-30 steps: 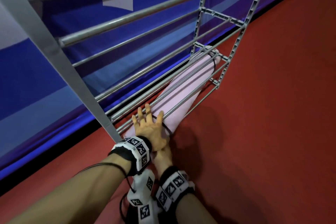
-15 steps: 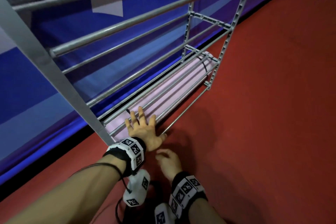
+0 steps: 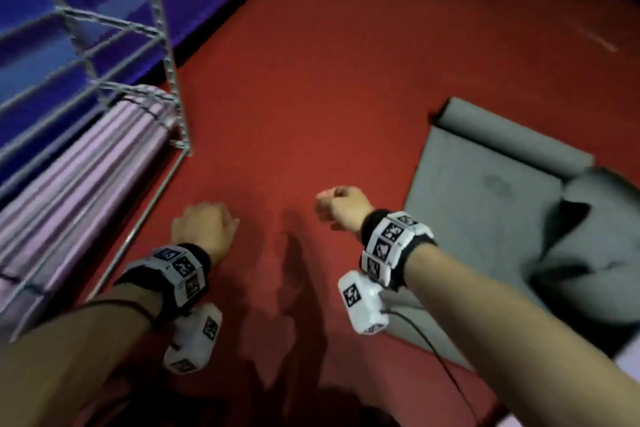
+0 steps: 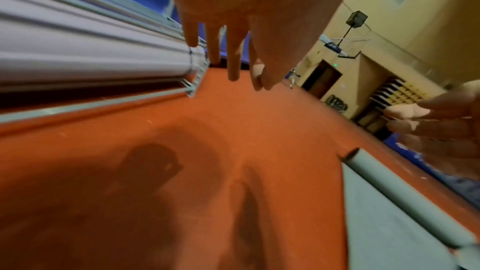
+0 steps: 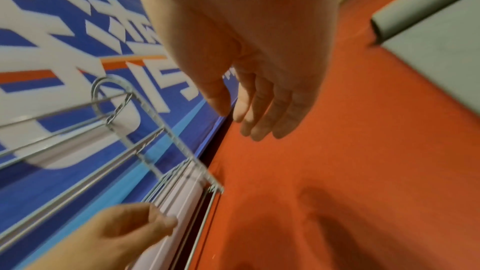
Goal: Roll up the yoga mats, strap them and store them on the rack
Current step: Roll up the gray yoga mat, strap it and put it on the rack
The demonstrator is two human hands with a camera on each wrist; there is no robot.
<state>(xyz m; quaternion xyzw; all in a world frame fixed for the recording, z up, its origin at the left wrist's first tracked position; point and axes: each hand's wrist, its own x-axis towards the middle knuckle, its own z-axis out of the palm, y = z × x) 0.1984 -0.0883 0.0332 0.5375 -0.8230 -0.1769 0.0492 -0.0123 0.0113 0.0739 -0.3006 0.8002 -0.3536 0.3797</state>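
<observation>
A rolled pink yoga mat (image 3: 79, 166) lies on the lowest shelf of the grey metal rack (image 3: 169, 55), behind the rack's bars; it also shows as a pale roll (image 4: 91, 59) in the left wrist view and as the pink mat (image 5: 179, 194) in the right wrist view. A grey yoga mat (image 3: 485, 204) lies flat on the red floor at the right, its far end curled into a small roll. My left hand (image 3: 204, 227) hangs over the floor just right of the rack, fingers loose and empty. My right hand (image 3: 341, 206) hovers between rack and grey mat, fingers relaxed, holding nothing.
Red floor (image 3: 311, 97) stretches between the rack and the grey mat. A blue banner wall (image 3: 31, 55) stands behind the rack. The grey mat's near right part (image 3: 588, 253) is rumpled. A cable (image 3: 443, 367) trails from my right wrist unit.
My left hand has left the pink mat on the rack and pulled back; both hands have drawn away and apart. The view has swung right, bringing the grey mat into sight.
</observation>
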